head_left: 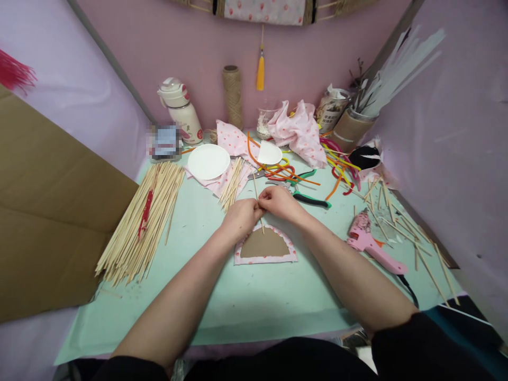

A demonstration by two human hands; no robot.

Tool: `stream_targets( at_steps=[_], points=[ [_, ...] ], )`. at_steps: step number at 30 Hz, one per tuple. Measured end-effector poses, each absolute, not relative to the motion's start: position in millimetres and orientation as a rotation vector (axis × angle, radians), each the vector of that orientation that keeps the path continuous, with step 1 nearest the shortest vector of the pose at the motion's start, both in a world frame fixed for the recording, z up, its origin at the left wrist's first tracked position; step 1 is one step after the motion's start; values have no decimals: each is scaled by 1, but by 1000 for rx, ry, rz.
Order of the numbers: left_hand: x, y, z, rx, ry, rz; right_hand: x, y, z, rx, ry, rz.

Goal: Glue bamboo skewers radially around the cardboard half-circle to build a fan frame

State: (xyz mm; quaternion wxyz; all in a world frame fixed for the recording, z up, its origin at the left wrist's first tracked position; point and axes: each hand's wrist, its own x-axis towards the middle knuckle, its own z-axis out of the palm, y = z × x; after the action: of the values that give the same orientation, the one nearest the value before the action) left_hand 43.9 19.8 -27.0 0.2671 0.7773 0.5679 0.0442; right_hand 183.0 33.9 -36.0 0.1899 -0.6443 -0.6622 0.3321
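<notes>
Both hands meet around a thin wooden stick (256,186) over the middle of the table. My left hand (241,217) is closed, with its fingertips pinching the stick. Just beside it, my right hand (280,203) is closed on the same stick. The stick's lower end lies over a half-round cardboard piece (265,244) with a pink patterned fabric border. Whether the stick touches the cardboard, I cannot tell. Beyond my hands lie a short bundle of sticks (230,185) and green-and-black-handled pliers (311,200).
A large pile of sticks (138,227) lies left, next to a cardboard sheet (51,206). At right are a pink glue gun (375,248) and scattered cut sticks (413,233). A white disc (208,162), a bottle (184,116), a twine spool (232,98) and pink fabric (297,132) stand behind.
</notes>
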Motion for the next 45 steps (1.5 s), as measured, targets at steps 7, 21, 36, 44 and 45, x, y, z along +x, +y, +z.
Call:
stream_targets(
  at_steps=[7,21,36,44,45],
  points=[
    [45,20,-25,2117,1529,91,183,34,-36,-1821,-1867,924],
    [45,20,-28,2147,1538,70,183,34,-38,-1822,-1869,917],
    [43,20,-28,2162,1545,105,183,32,-35,-1811,-1829,955],
    [42,16,-25,2159,1549,112,185,32,-36,-1777,-1811,963],
    [41,16,-24,2158,1553,110,185,32,-36,-1772,-1812,960]
  ],
)
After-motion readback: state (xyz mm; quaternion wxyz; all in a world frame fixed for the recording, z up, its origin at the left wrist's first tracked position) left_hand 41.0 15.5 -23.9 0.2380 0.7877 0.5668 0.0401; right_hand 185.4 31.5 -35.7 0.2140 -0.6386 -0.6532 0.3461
